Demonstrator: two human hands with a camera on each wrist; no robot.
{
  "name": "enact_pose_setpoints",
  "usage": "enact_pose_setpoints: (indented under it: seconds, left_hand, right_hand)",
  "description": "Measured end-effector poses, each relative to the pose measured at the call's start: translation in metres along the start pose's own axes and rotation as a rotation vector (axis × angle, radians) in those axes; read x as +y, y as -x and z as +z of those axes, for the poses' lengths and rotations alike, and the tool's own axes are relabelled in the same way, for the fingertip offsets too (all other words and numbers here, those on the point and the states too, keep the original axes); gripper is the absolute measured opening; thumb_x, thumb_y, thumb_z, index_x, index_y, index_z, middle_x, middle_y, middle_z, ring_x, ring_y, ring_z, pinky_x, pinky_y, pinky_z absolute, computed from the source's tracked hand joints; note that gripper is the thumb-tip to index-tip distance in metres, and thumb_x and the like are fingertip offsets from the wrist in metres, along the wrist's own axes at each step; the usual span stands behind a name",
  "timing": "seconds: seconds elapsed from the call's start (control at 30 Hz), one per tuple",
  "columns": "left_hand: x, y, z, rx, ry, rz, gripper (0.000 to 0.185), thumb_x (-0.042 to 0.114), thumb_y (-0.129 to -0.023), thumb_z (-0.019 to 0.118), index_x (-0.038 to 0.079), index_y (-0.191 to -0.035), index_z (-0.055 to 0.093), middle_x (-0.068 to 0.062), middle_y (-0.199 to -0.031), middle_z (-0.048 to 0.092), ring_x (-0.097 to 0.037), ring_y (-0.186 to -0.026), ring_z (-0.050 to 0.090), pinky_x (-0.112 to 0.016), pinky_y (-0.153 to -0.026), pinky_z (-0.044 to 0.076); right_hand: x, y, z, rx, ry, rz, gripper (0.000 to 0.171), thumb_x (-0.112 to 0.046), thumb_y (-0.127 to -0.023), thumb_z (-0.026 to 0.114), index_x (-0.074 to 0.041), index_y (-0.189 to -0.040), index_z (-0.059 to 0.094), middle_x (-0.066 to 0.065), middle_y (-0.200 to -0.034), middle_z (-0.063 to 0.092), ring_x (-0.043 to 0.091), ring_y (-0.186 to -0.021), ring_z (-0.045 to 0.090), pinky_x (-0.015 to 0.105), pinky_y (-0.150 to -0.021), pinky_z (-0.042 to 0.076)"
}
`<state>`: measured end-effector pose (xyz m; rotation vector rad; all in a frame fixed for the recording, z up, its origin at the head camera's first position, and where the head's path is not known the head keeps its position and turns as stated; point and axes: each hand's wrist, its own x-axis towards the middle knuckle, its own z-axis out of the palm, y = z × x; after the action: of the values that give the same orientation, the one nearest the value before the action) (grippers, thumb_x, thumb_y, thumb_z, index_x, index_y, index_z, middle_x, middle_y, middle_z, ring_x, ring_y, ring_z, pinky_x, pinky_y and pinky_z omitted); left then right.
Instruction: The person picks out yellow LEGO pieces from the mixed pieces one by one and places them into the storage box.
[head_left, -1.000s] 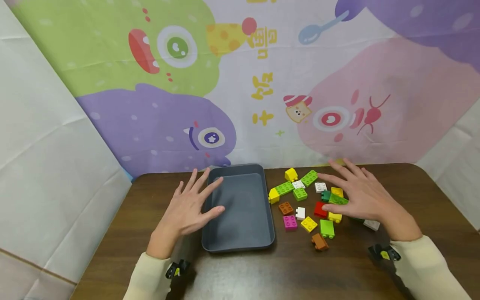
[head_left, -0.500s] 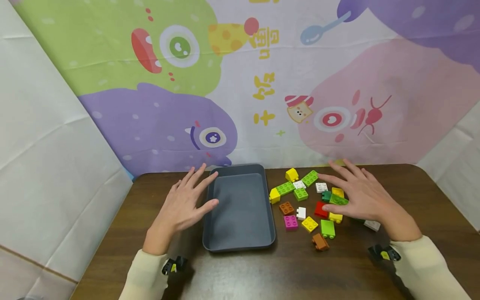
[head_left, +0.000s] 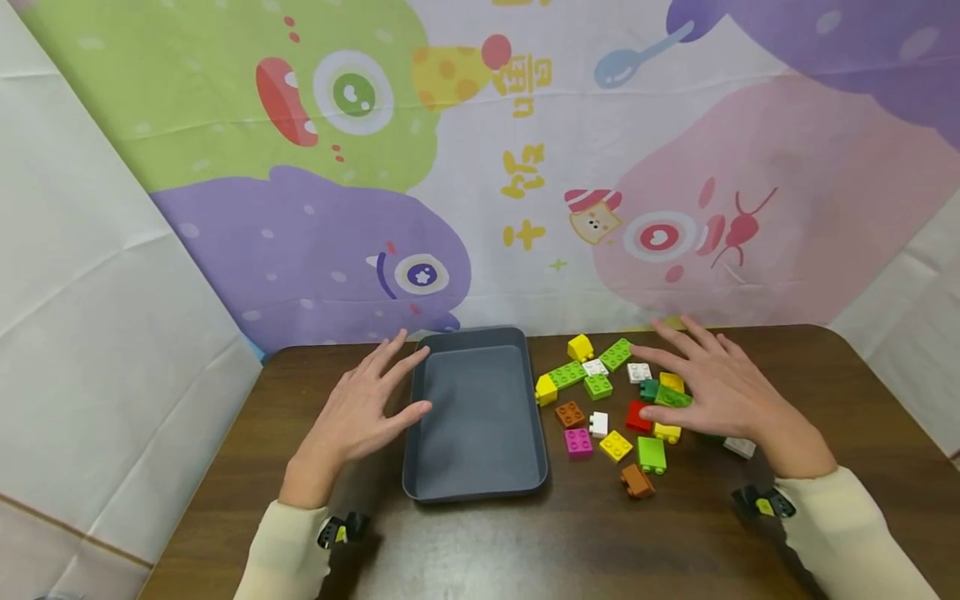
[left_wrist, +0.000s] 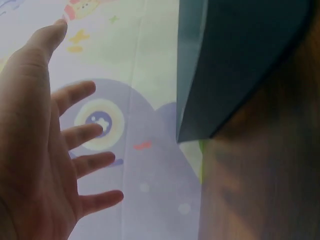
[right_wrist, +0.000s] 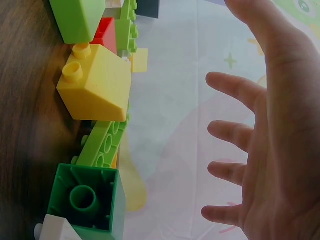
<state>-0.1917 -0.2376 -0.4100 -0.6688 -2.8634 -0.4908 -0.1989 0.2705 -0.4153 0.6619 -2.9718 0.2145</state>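
My left hand [head_left: 358, 414] hovers with fingers spread at the left rim of a dark grey rectangular tray [head_left: 480, 487]. In the left wrist view the tray's outer wall [left_wrist: 192, 65] rises beside that hand, which holds nothing. Over the right part of a scatter of toy building bricks is my right hand [head_left: 723, 392], its fingers apart and nothing in its grasp. Near its thumb lie a red brick [head_left: 637, 416] and a yellow brick [head_left: 667, 432]. The right wrist view shows a yellow sloped brick [right_wrist: 97, 82] and a dark green brick [right_wrist: 85, 200] beside the right hand [right_wrist: 285, 135].
Between tray and right hand lie several bricks, among them a magenta one [head_left: 578, 443], a brown one [head_left: 637, 481], a lime green one [head_left: 652, 454] and a white one [head_left: 598, 424]. A printed cloth [head_left: 525, 283] hangs behind the brown table [head_left: 480, 558].
My left hand has drawn slightly left and its fingers have moved off the tray's inside toward the rim. The right hand, tray and bricks have stayed in place.
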Motion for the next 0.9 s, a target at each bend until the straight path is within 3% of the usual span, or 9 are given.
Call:
enact_pose_setpoints:
  seconds: [0.33, 0.47, 0.7, 0.8, 0.9]
  left_hand:
    - [-0.017, 0.006, -0.002, 0.050, 0.052, -0.024, 0.071, 0.050, -0.108, 0.068, 0.031, -0.173, 0.048, -0.009, -0.189, 0.031, -0.047, -0.168, 0.040, -0.084, -0.116, 0.048]
    - [-0.014, 0.003, 0.002, 0.078, 0.185, -0.046, 0.068, 0.043, -0.110, 0.068, 0.029, -0.173, 0.047, -0.009, -0.189, 0.028, -0.047, -0.169, 0.038, -0.081, -0.121, 0.046]
    - [-0.012, -0.002, 0.013, 0.170, 0.514, -0.063, 0.058, 0.024, -0.114, 0.061, 0.017, -0.170, 0.051, -0.018, -0.189, 0.025, -0.051, -0.173, 0.025, -0.081, -0.125, 0.044]
    - [-0.015, -0.002, 0.020, 0.191, 0.587, -0.071, 0.056, 0.020, -0.114, 0.058, 0.012, -0.169, 0.052, -0.019, -0.187, 0.030, -0.051, -0.173, 0.025, -0.081, -0.130, 0.037]
    - [-0.018, -0.003, 0.027, 0.205, 0.594, -0.068, 0.054, 0.018, -0.114, 0.057, 0.010, -0.167, 0.055, -0.022, -0.184, 0.036, -0.050, -0.172, 0.030, -0.077, -0.135, 0.028]
  right_hand:
    - [0.001, -0.001, -0.001, 0.000, 0.007, 0.000, 0.087, -0.072, -0.091, 0.075, -0.033, -0.166, 0.057, 0.019, -0.184, 0.038, 0.056, -0.168, 0.027, 0.090, -0.124, 0.035]
    - [0.001, -0.001, 0.000, -0.001, 0.005, 0.003, 0.087, -0.072, -0.090, 0.076, -0.033, -0.166, 0.057, 0.019, -0.184, 0.037, 0.056, -0.169, 0.027, 0.090, -0.124, 0.035]
    - [0.002, -0.002, 0.001, -0.007, 0.005, 0.003, 0.088, -0.073, -0.090, 0.075, -0.033, -0.166, 0.057, 0.018, -0.184, 0.037, 0.056, -0.169, 0.026, 0.091, -0.123, 0.035]
    - [0.002, -0.001, 0.002, -0.003, 0.005, -0.001, 0.087, -0.073, -0.090, 0.075, -0.033, -0.166, 0.057, 0.018, -0.184, 0.037, 0.056, -0.169, 0.026, 0.091, -0.123, 0.035]
    - [0.002, -0.001, 0.001, 0.003, 0.007, -0.004, 0.087, -0.073, -0.090, 0.075, -0.033, -0.166, 0.057, 0.018, -0.184, 0.037, 0.056, -0.169, 0.027, 0.090, -0.123, 0.035]
